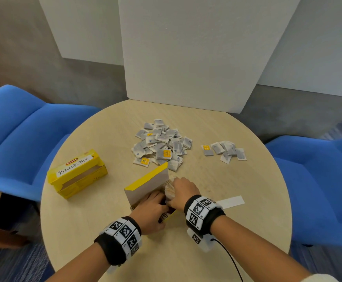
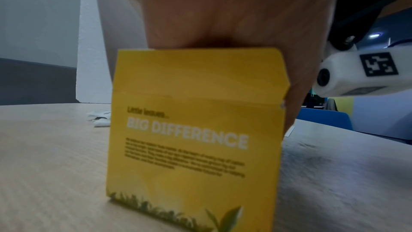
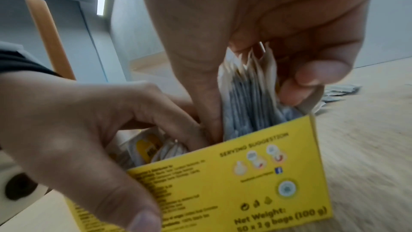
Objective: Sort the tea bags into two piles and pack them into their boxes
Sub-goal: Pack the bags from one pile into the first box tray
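An open yellow tea box (image 1: pixel 145 185) stands at the table's near middle with its lid flap raised. My left hand (image 1: pixel 156 204) grips its near wall (image 3: pixel 234 183), fingers (image 3: pixel 160 112) curled inside and thumb outside. My right hand (image 1: pixel 179 189) pinches a stack of grey-white tea bags (image 3: pixel 247 94) between thumb and fingers (image 3: pixel 321 71), with the stack's lower end inside the box. More bags lie in the box under the left fingers. A second yellow box labelled "Black Tea" (image 1: pixel 77 173) sits to the left. In the left wrist view only the box's printed side (image 2: pixel 194 138) and my palm show.
A big loose pile of tea bags (image 1: pixel 162 143) lies beyond the open box, and a small pile (image 1: pixel 225 151) to its right. A white paper strip (image 1: pixel 231 201) lies by my right wrist. Blue chairs (image 1: pixel 319 180) flank the round table (image 1: pixel 105 127); white boards stand behind.
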`<state>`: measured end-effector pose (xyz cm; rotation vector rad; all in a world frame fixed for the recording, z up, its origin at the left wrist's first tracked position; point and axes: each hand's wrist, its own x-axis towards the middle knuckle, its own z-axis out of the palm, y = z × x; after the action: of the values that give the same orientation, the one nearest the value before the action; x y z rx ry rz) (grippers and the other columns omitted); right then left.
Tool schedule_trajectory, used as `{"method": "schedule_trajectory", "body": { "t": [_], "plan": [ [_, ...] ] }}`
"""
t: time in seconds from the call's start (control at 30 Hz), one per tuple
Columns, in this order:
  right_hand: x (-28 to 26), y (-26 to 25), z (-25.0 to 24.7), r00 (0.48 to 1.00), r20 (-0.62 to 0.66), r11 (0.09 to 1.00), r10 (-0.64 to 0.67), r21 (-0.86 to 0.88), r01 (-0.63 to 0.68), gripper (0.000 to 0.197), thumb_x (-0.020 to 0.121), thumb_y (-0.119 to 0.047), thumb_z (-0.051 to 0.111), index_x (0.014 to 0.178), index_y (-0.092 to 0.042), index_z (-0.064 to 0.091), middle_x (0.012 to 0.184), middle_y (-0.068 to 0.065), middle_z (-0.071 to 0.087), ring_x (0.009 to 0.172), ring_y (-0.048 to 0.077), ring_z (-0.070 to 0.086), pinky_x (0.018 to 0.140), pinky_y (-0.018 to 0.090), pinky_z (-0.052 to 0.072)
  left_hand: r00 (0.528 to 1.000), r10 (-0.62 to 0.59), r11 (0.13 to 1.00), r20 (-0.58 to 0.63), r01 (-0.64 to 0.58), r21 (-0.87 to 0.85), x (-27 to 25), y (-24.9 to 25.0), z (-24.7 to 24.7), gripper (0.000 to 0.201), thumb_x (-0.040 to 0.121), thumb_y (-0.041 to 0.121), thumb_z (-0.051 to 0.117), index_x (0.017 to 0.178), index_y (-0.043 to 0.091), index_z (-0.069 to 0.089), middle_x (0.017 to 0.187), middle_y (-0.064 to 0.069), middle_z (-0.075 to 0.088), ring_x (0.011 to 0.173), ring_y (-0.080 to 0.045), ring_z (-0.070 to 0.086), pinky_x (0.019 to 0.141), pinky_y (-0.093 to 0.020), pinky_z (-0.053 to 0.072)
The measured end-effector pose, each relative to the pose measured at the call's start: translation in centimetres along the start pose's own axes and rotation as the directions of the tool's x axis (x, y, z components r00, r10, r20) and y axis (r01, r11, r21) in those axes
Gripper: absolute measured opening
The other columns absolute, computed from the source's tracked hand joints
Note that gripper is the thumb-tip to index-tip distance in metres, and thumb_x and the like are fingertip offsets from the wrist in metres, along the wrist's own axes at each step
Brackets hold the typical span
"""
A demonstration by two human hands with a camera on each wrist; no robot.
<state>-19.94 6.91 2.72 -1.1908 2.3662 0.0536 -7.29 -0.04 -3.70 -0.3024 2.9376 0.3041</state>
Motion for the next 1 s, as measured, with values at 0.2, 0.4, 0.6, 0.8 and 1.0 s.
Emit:
{"method": "schedule_trajectory", "body": {
  "t": [0.2,0.4,0.6,0.8,1.0],
  "plan": [
    [-0.2,0.3,0.8,0.999,-0.041,0.999,-0.033,-0.041,0.031,0.053,0.081,-0.030,0.070,0.121,-0.010,0.043,0.123,0.012,0.048,0.111,0.032,0.054,0.081,0.036,0.045,1.000,-0.001,0.999,-0.004,0.001,-0.032,0.0,0.0,0.1,0.051,0.077,0.038,0.056,0.128,0.029,0.056,0.130,-0.006,0.046,0.130,-0.028,0.032,0.108,-0.040,0.029],
    [0.0,0.1,0.9,0.999,0.018,0.994,-0.049,-0.101,0.050,0.059,0.083,-0.027,0.070,0.127,-0.007,0.037,0.128,0.014,0.043,0.116,0.033,0.050,0.088,0.040,0.044,0.999,0.008,0.999,-0.040,-0.010,-0.050,-0.2,0.4,-0.4,0.048,0.077,0.034,0.059,0.125,0.027,0.059,0.130,-0.008,0.047,0.130,-0.029,0.034,0.107,-0.039,0.030],
    [-0.1,1.3,0.4,0.986,0.053,0.986,-0.157,-0.041,0.159,0.066,0.078,-0.033,0.070,0.127,-0.009,0.033,0.124,0.014,0.041,0.110,0.032,0.049,0.083,0.039,0.046,0.999,0.003,1.000,0.032,-0.003,-0.004,0.1,0.3,-0.7,0.052,0.080,0.036,0.057,0.131,0.027,0.053,0.137,-0.004,0.044,0.137,-0.026,0.024,0.113,-0.038,0.021],
    [-0.6,2.3,-0.4,0.914,-0.055,0.912,-0.403,-0.114,0.395,0.062,0.076,-0.038,0.068,0.127,-0.018,0.039,0.116,0.008,0.041,0.103,0.027,0.045,0.077,0.040,0.050,1.000,0.028,1.000,0.006,-0.028,-0.006,0.2,0.3,-1.0,0.054,0.079,0.034,0.061,0.132,0.026,0.053,0.139,-0.004,0.045,0.139,-0.027,0.023,0.114,-0.040,0.019],
    [0.1,2.1,-0.8,0.795,0.056,0.759,-0.604,-0.264,0.595,0.047,0.081,-0.032,0.062,0.122,-0.014,0.049,0.119,0.009,0.048,0.101,0.027,0.046,0.076,0.039,0.047,0.998,0.026,0.998,0.059,-0.029,0.048,0.3,0.2,-0.7,0.052,0.082,0.036,0.056,0.133,0.028,0.050,0.137,-0.003,0.046,0.138,-0.025,0.022,0.114,-0.039,0.020]
  ]
}}
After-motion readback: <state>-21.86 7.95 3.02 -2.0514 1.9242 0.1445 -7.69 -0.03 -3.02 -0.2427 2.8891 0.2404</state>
